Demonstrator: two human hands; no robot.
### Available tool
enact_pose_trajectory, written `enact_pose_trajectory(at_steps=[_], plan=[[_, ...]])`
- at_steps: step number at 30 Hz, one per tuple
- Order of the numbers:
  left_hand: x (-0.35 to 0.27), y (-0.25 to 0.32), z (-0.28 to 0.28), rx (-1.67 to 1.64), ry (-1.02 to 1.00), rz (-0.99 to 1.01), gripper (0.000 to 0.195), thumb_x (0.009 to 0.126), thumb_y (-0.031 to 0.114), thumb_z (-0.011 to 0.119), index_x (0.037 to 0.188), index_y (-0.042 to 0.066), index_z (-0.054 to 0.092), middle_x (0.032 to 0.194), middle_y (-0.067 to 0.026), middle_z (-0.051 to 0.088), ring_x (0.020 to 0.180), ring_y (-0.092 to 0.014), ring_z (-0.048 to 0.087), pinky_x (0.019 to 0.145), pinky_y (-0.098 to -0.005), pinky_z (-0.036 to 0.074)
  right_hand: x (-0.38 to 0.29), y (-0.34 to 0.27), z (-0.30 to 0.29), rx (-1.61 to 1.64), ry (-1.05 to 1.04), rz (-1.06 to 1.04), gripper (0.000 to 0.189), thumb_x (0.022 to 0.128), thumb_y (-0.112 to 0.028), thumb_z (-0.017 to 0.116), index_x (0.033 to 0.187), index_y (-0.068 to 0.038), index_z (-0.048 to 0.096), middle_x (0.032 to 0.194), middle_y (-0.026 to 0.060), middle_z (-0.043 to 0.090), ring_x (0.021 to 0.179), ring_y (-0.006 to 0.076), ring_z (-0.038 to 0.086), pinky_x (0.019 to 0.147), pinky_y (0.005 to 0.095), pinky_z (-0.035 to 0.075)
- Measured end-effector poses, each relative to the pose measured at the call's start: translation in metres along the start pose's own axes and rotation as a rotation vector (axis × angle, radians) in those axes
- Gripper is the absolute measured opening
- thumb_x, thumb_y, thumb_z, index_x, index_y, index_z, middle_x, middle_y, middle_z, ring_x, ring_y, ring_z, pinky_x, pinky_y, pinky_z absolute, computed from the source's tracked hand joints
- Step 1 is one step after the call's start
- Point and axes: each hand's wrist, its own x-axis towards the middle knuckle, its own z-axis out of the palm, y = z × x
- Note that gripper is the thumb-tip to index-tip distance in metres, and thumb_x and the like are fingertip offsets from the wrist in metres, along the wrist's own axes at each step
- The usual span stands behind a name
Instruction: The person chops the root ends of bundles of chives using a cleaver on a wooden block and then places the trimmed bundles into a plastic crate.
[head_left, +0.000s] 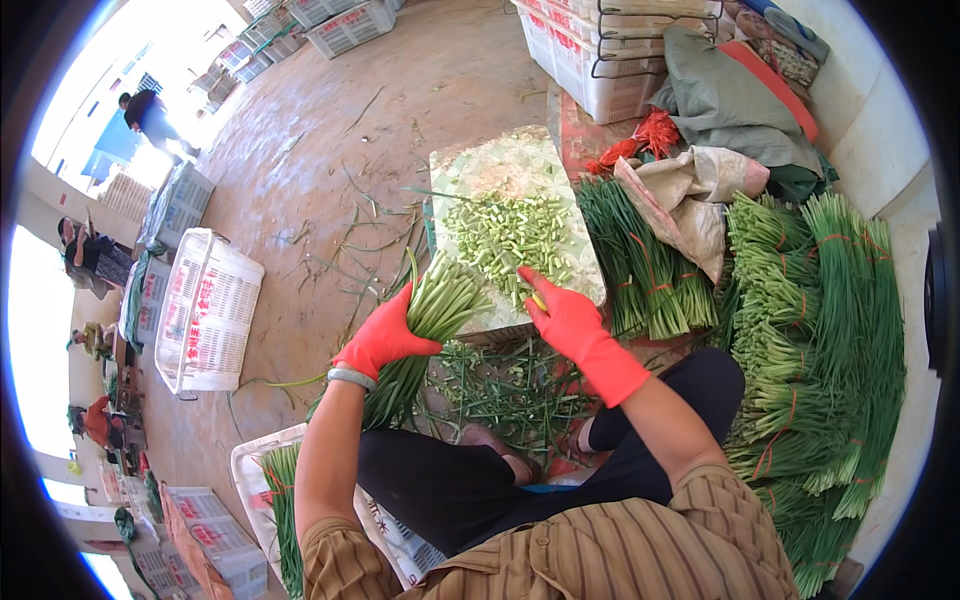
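Note:
My left hand (391, 330), in a red rubber glove, grips a bunch of garlic chives (446, 296). Its pale cut ends point towards the low board, while the green leaves hang down below my wrist. In my right hand (566, 319), also gloved in red, a small yellow object (537, 301) shows between thumb and fingers; the rest of it is hidden. That hand is over the near right part of the patterned board (495, 161). Short chopped stalk ends (514, 232) lie scattered across the board, just beyond both hands.
Tied chive bundles (780, 337) are piled along the wall at my right. A white crate (214, 315) stands on the floor to the left. Leaf trimmings (517, 390) litter the ground by my feet. Stacked crates (592, 60) and sacks (735, 105) are behind the board; people are farther left.

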Motion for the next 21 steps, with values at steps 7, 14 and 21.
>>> enact_pose_trajectory(at_steps=[7, 14, 21], plan=[[0.027, -0.01, -0.003, 0.087, -0.112, -0.092, 0.1, 0.06, 0.024, 0.085, 0.146, 0.007, 0.038, 0.122, -0.0144, 0.064, 0.113, -0.025, 0.06, 0.098, -0.0361, 0.046, -0.019, 0.003, 0.0, 0.171, 0.07, -0.076, 0.049, 0.096, -0.033, 0.055, 0.142, -0.02, 0.047, 0.086, 0.0203, 0.068, 0.079, 0.0405, 0.066, 0.072, 0.0478, 0.052], [0.063, -0.026, 0.009, 0.375, -0.181, -0.254, 0.114, 0.054, 0.042, 0.086, 0.145, -0.003, 0.034, 0.118, -0.0279, 0.063, 0.113, -0.04, 0.061, 0.096, -0.042, 0.048, -0.047, -0.017, 0.001, 0.163, -0.05, -0.171, 0.047, 0.097, -0.035, 0.054, 0.142, -0.019, 0.046, 0.091, 0.018, 0.07, 0.082, 0.0378, 0.067, 0.072, 0.0458, 0.053], [0.065, -0.01, 0.031, 0.572, 0.04, -0.221, 0.114, 0.053, 0.039, 0.088, 0.145, 0.0, 0.033, 0.118, -0.0246, 0.062, 0.108, -0.039, 0.062, 0.092, -0.0437, 0.051, -0.031, -0.002, 0.037, 0.024, -0.022, -0.078, 0.045, 0.099, -0.033, 0.05, 0.141, -0.019, 0.046, 0.09, 0.0173, 0.071, 0.082, 0.038, 0.067, 0.071, 0.0477, 0.052]])
